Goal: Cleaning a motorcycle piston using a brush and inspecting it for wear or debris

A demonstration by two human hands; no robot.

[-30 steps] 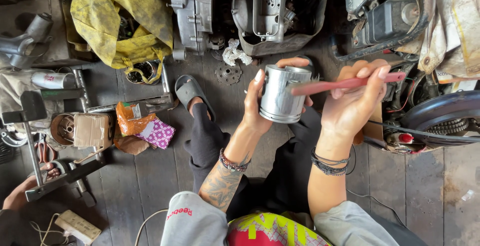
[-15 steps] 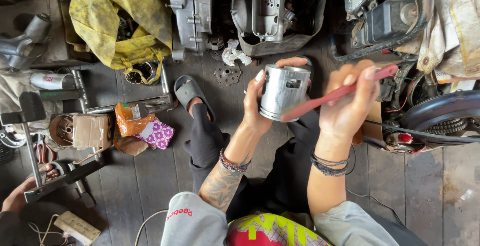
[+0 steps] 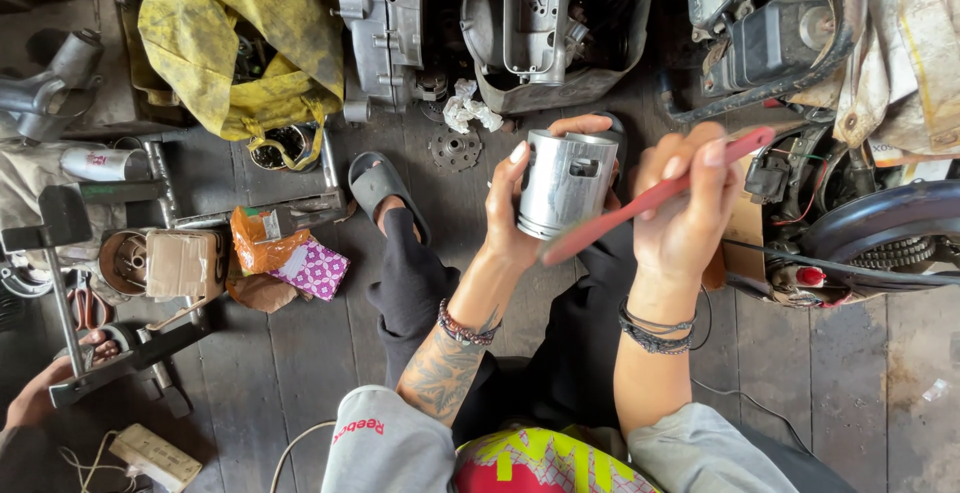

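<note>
My left hand (image 3: 520, 208) grips a shiny metal piston (image 3: 565, 185), a short cylinder with a side hole, held upright at the middle of the view. My right hand (image 3: 685, 208) pinches a long red strip-shaped tool (image 3: 655, 196), tilted so its lower end lies against the piston's lower edge. Both wrists wear bead and cord bracelets. My legs in dark trousers and a grey slipper (image 3: 378, 185) lie below the hands.
Grey engine casings (image 3: 530, 23) line the far side of the dark wooden floor. A yellow cloth bag (image 3: 240, 38) sits at upper left, an orange packet (image 3: 265, 253) and cardboard box (image 3: 185, 263) to the left. Motorcycle parts (image 3: 860, 223) are at right. Another person's hand (image 3: 40, 398) is at lower left.
The red tool has tilted from nearly level to sloping down-left, its lower end now at the piston's bottom edge. The piston has stayed in my left hand.
</note>
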